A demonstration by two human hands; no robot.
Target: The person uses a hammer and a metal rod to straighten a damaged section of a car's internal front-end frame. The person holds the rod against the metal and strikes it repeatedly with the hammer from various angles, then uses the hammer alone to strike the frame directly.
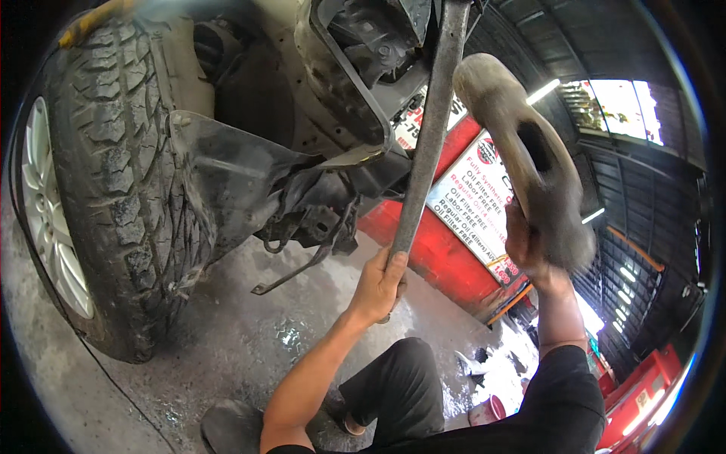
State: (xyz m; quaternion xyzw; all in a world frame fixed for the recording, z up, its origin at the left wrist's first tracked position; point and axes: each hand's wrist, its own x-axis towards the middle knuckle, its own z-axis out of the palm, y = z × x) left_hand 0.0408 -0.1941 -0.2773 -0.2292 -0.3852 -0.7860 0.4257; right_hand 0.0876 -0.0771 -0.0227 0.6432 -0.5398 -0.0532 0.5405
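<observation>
My left hand [382, 286] on a long flat grey metal bar [431, 136], my right hand [520, 238] up with a worn grey-brown elongated piece with a dark slot [558, 170].
Left fingers wrapped tight round the bar near its lower end, thumb along its face; bar slants up past the vehicle's grimy dark bodywork [344, 106] and out of view. Right fingers closed on the slotted piece near its lower end — blurred, mostly hidden, can't tell each finger's place. Piece is in the air, right of the bar. Chunky black treaded tyre [113, 174] far left — dark bent flap [234, 166] just beside it, above the grey concrete floor [227, 325].
</observation>
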